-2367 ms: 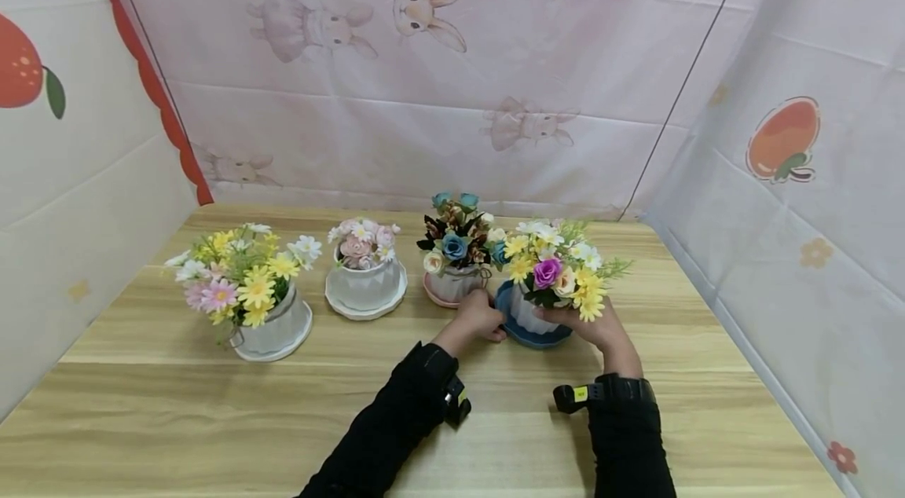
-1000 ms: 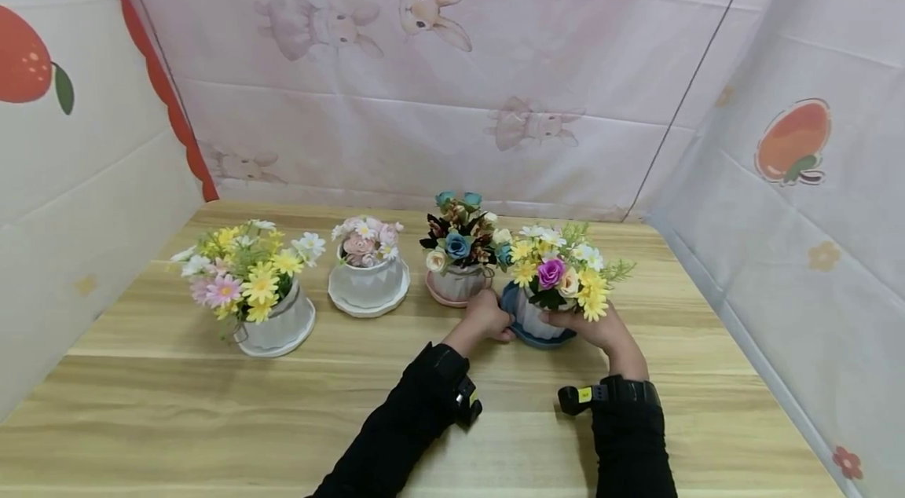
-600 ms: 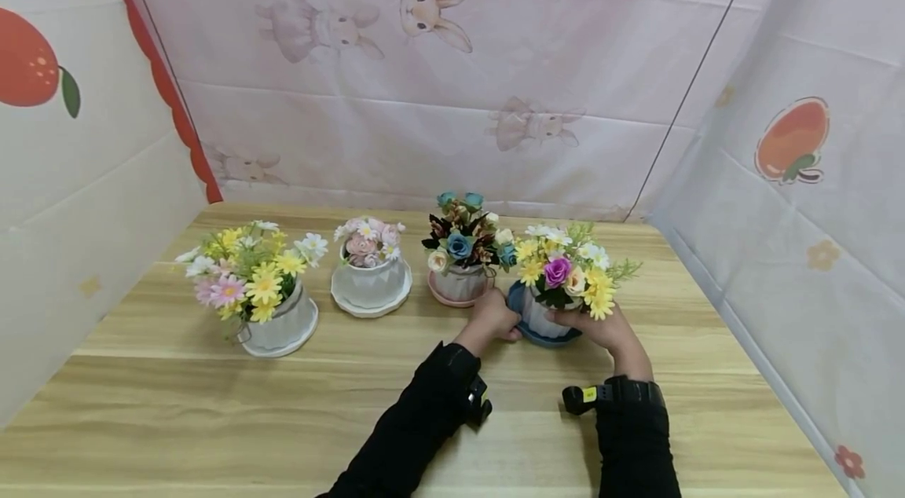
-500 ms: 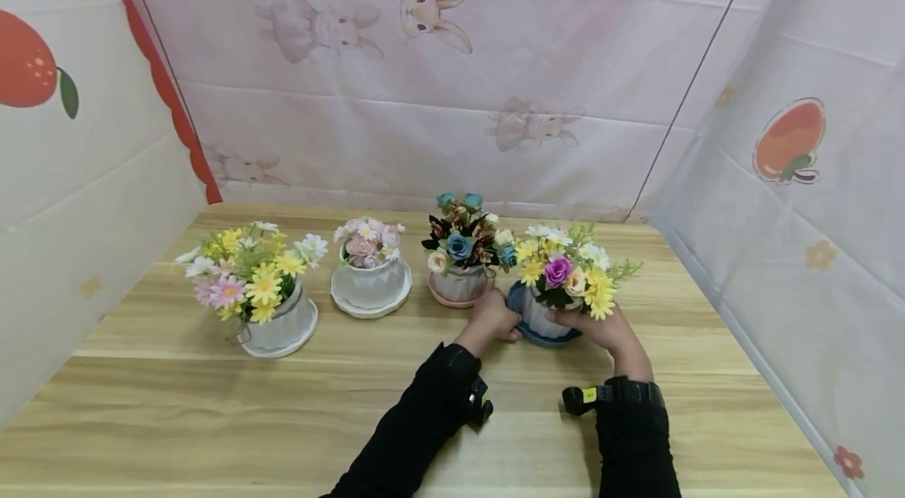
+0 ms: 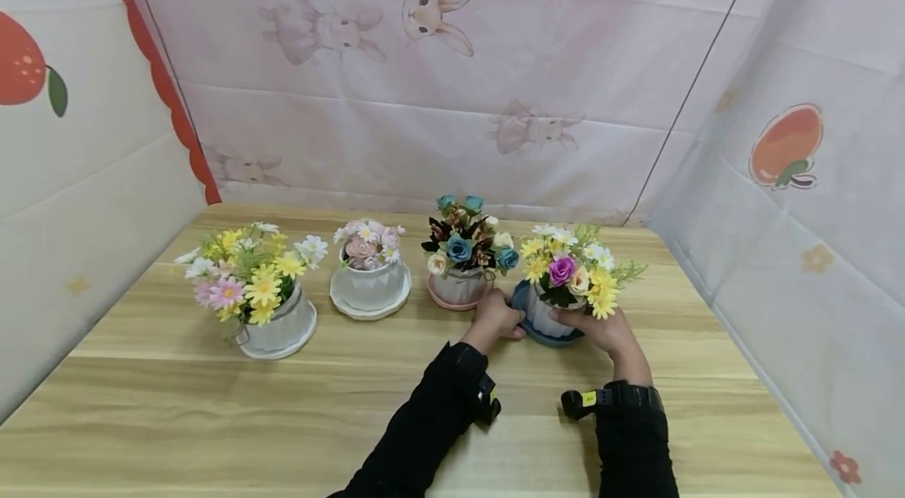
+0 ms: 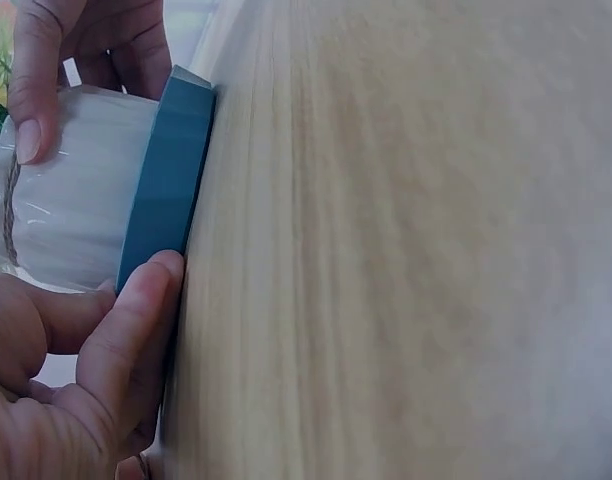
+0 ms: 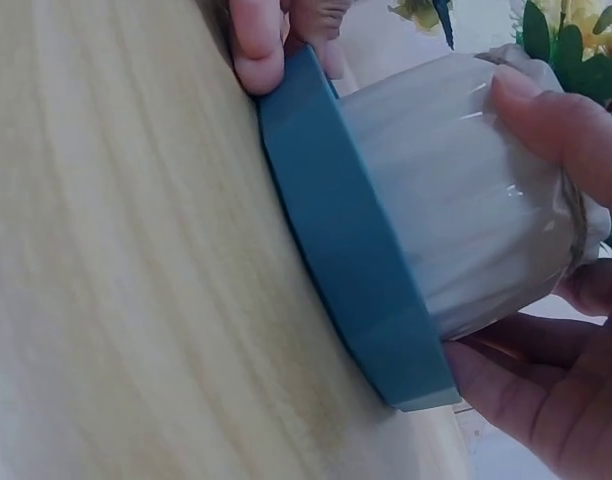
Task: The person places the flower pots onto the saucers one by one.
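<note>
My left hand (image 5: 497,317) pinches the near-left rim of a blue saucer (image 6: 171,170) between thumb and forefinger. On that saucer stands a white flower pot (image 7: 456,190) with twine round its neck, planted with yellow, white, purple and peach flowers (image 5: 569,270). My right hand (image 5: 599,327) grips the pot from the right, its thumb on the near wall and fingers round the other side. Both wrist views show the saucer down on the table. Left of it, a pot of blue and cream roses (image 5: 459,284) stands on a pink saucer (image 5: 452,305).
A pot of pink flowers (image 5: 368,286) on a white saucer (image 5: 371,315) stands centre-left. Farther left is a pot of yellow and pink daisies (image 5: 272,331) on another white saucer (image 5: 308,327). Printed cloth walls (image 5: 452,144) enclose the back and sides of the wooden table (image 5: 233,419).
Both hands have shifted slightly right with the blue saucer and its pot. The gap to the pink saucer has grown a little. Their hold looks the same, and the other pots stay in place.
</note>
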`<state>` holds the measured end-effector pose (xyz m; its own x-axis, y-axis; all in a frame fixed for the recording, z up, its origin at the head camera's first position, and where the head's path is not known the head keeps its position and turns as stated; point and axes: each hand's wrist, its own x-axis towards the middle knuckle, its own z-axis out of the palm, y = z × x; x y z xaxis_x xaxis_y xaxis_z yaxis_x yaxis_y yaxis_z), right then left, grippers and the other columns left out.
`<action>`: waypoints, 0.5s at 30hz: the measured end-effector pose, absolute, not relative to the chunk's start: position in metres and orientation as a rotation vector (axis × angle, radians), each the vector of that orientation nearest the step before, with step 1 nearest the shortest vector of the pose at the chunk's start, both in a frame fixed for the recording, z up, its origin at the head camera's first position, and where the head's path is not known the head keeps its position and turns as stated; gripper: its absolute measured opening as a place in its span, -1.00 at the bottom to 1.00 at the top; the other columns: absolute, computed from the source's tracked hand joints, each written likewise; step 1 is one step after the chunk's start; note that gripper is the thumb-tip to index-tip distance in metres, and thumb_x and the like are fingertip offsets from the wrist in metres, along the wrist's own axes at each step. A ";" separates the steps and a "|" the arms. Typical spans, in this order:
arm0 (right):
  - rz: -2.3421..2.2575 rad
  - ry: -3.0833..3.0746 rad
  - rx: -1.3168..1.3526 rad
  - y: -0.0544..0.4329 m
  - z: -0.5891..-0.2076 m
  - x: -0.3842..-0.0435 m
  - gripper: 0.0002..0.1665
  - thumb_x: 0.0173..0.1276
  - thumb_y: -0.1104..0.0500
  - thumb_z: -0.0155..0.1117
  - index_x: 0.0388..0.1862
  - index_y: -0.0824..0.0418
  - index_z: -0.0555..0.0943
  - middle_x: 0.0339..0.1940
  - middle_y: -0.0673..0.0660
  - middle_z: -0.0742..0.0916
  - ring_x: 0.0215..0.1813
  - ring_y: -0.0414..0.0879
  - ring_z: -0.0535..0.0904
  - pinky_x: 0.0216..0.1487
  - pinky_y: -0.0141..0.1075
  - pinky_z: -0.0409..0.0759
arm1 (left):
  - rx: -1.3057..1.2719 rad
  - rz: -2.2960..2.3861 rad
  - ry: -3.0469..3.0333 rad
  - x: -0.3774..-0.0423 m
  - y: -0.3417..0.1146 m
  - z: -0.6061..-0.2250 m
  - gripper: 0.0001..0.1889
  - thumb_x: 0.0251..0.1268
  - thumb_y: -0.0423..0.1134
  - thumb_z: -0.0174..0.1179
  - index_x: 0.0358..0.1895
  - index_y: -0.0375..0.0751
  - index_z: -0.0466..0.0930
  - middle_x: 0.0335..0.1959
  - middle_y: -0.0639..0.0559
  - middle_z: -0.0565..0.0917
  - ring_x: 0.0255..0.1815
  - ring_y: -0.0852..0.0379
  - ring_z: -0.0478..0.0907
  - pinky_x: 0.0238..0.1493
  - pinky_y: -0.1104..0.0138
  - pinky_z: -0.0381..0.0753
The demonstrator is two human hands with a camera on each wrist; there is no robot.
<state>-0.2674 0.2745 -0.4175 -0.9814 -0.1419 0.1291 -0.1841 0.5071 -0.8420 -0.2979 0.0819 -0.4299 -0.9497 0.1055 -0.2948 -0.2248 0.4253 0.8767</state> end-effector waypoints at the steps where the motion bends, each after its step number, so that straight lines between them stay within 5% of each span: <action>1: 1.515 -2.686 0.282 0.274 -0.418 -0.267 0.04 -0.01 0.03 0.53 0.36 0.25 0.18 0.25 0.26 0.38 0.26 0.16 0.27 0.21 0.10 0.25 | -0.102 1.530 2.382 -0.298 0.082 -0.430 -0.66 0.21 -0.35 0.23 0.03 -0.43 0.49 -0.58 -0.10 0.60 -0.65 0.15 0.60 -0.55 0.41 0.59; 15: 1.533 -2.661 0.290 0.273 -0.419 -0.270 0.05 -0.02 0.05 0.53 0.37 0.24 0.16 0.28 0.25 0.36 0.28 0.14 0.23 0.23 0.10 0.22 | -0.085 1.514 2.429 -0.298 0.082 -0.431 -0.66 0.25 -0.30 0.20 0.05 -0.41 0.51 -0.28 -0.16 0.57 -0.59 0.15 0.62 -0.44 0.42 0.59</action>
